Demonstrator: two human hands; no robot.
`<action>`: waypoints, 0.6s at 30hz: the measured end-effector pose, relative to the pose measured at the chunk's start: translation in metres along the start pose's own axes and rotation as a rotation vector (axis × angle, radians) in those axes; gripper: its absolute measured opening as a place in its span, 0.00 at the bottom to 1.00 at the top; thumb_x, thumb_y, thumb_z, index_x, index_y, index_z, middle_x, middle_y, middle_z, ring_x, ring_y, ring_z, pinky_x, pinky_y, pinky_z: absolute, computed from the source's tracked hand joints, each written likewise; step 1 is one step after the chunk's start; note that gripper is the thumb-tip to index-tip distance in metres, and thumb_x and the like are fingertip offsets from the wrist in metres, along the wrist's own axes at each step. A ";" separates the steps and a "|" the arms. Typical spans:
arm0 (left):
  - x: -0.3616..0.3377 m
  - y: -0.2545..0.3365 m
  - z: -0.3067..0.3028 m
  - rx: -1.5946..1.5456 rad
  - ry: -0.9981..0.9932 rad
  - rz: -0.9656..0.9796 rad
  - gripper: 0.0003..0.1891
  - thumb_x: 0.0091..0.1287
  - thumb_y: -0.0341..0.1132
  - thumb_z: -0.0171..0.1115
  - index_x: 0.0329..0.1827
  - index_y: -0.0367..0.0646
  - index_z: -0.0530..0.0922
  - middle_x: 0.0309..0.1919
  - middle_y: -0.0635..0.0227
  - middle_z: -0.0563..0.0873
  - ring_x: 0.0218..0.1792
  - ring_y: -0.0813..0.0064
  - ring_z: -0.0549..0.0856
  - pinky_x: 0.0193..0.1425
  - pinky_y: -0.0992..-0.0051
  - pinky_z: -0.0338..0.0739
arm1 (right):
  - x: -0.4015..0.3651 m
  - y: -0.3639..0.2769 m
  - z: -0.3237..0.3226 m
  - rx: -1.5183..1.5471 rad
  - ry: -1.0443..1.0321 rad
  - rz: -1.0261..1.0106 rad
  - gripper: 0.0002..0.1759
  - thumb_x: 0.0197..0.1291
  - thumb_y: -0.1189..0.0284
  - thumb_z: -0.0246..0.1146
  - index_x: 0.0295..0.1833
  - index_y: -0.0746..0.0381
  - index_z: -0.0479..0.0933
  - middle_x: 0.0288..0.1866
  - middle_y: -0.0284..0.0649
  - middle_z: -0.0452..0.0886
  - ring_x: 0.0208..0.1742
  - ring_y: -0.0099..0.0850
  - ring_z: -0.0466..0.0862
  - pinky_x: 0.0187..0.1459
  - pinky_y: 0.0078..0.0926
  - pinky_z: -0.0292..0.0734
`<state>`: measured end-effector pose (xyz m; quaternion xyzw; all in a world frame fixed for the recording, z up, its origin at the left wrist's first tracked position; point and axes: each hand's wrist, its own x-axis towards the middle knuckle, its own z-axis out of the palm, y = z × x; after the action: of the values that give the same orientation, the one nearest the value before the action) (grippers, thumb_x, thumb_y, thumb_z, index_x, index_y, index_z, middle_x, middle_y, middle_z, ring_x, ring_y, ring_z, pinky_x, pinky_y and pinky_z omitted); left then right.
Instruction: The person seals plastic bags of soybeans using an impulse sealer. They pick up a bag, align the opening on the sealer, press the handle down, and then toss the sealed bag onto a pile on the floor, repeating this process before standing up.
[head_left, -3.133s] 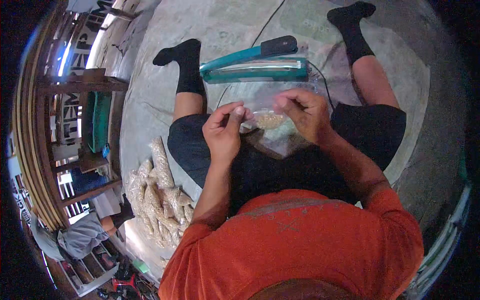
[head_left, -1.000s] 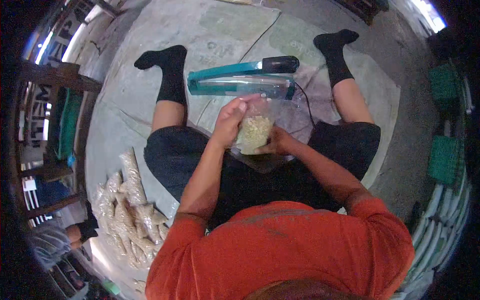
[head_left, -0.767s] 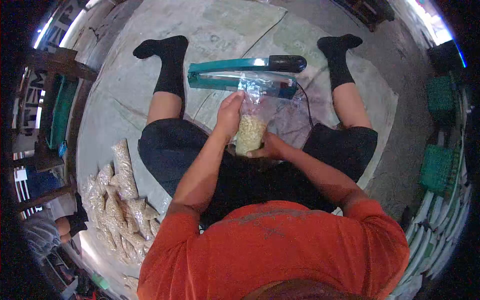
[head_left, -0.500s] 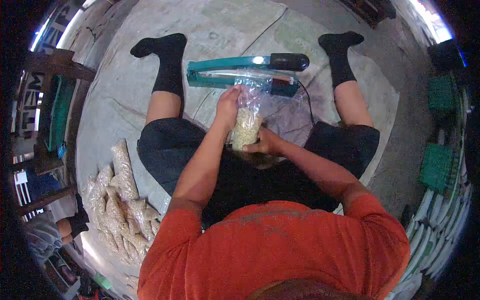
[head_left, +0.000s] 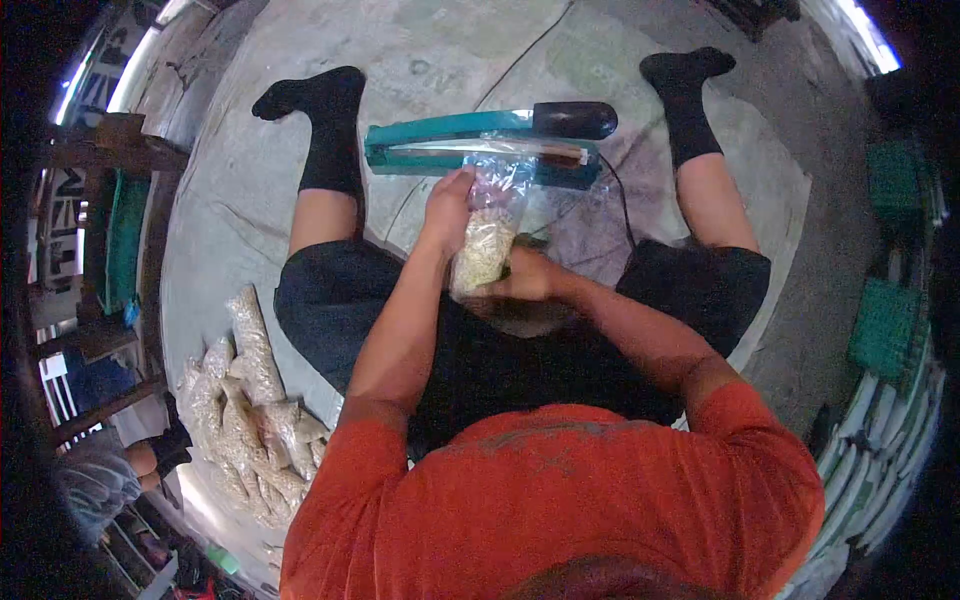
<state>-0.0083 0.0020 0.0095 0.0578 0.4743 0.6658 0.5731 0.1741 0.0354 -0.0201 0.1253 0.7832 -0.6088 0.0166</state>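
- Head view: the bag [head_left: 483, 245] of grains leans with its clear top on the sealer [head_left: 480, 140]. If the grip slackens or the top creases, I judge grains could spill onto the floor [head_left: 250, 180].
- Head view: the left hand [head_left: 447, 205] is closed on the bag's upper side and the right hand [head_left: 527, 278] is closed around its bottom. The bag sits between them, above the lap.

bag [head_left: 483, 240]: raised upright, top at sealer [head_left: 450, 130] | left hand [head_left: 447, 205]: moved to side | right hand [head_left: 530, 277]: now beneath
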 end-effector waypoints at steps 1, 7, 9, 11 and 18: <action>0.001 -0.001 -0.001 0.005 0.001 0.003 0.18 0.81 0.43 0.54 0.55 0.34 0.80 0.47 0.54 0.90 0.44 0.57 0.92 0.49 0.57 0.89 | -0.001 -0.013 -0.005 0.001 0.001 -0.006 0.33 0.60 0.54 0.76 0.66 0.60 0.78 0.62 0.45 0.85 0.64 0.40 0.84 0.69 0.40 0.73; 0.005 -0.004 -0.006 -0.032 -0.005 -0.025 0.18 0.81 0.45 0.55 0.55 0.35 0.79 0.47 0.55 0.90 0.45 0.56 0.92 0.49 0.57 0.89 | -0.003 -0.020 -0.014 0.045 -0.095 0.138 0.34 0.61 0.50 0.74 0.66 0.60 0.78 0.63 0.46 0.85 0.65 0.42 0.83 0.69 0.41 0.73; 0.003 -0.002 -0.001 -0.022 -0.017 0.000 0.18 0.82 0.42 0.51 0.56 0.33 0.79 0.47 0.53 0.90 0.45 0.56 0.92 0.51 0.60 0.88 | -0.004 -0.020 -0.016 0.043 -0.122 0.168 0.34 0.62 0.50 0.73 0.66 0.60 0.78 0.62 0.45 0.86 0.65 0.41 0.83 0.69 0.40 0.73; -0.003 0.003 0.007 -0.019 0.005 0.001 0.18 0.82 0.42 0.51 0.57 0.33 0.79 0.48 0.52 0.90 0.45 0.55 0.92 0.51 0.60 0.88 | -0.006 -0.008 -0.011 0.050 -0.072 0.120 0.35 0.63 0.48 0.71 0.67 0.60 0.78 0.62 0.47 0.85 0.65 0.43 0.84 0.69 0.41 0.74; 0.002 -0.001 0.002 -0.044 -0.018 -0.021 0.17 0.83 0.39 0.51 0.58 0.32 0.79 0.49 0.51 0.89 0.45 0.56 0.92 0.52 0.59 0.88 | -0.017 -0.042 -0.047 -0.241 -0.080 0.154 0.30 0.63 0.47 0.70 0.61 0.58 0.82 0.57 0.50 0.87 0.60 0.51 0.86 0.65 0.47 0.77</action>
<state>-0.0069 0.0047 0.0092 0.0459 0.4549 0.6695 0.5854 0.1873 0.0681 0.0347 0.1575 0.8373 -0.5120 0.1095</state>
